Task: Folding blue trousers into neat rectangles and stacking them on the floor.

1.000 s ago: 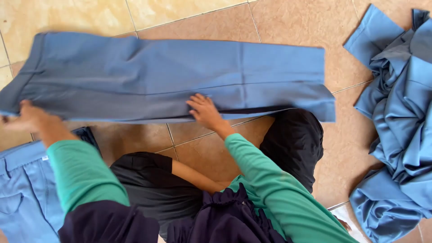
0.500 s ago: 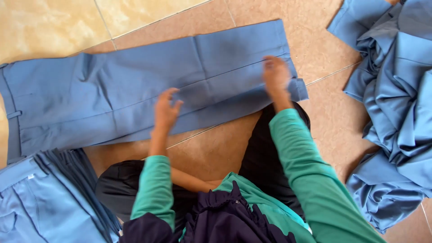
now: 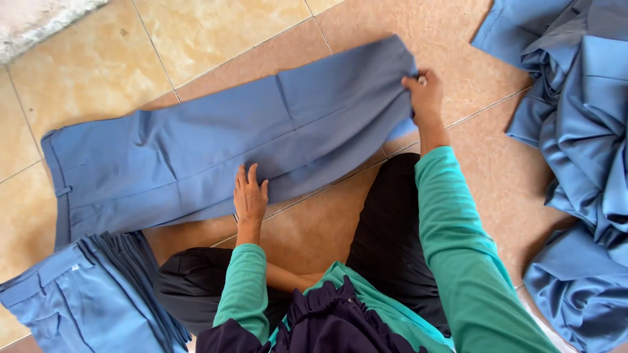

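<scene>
Two hands worked one pair of blue trousers point(image 3: 216, 153) spread flat on the tiled floor point(image 3: 196, 39). The left hand point(image 3: 250, 196) lay open, palm down, at the middle of the near edge; the right hand point(image 3: 425, 98) had its grip pinched shut on the leg hems, which were slightly lifted. By my judgement the trousers were laid out and smoothed, with no fold across the length made yet. A folded stack point(image 3: 85, 294) sat near left, a loose heap of blue garments point(image 3: 575, 144) right; bare tile lay beyond.
</scene>
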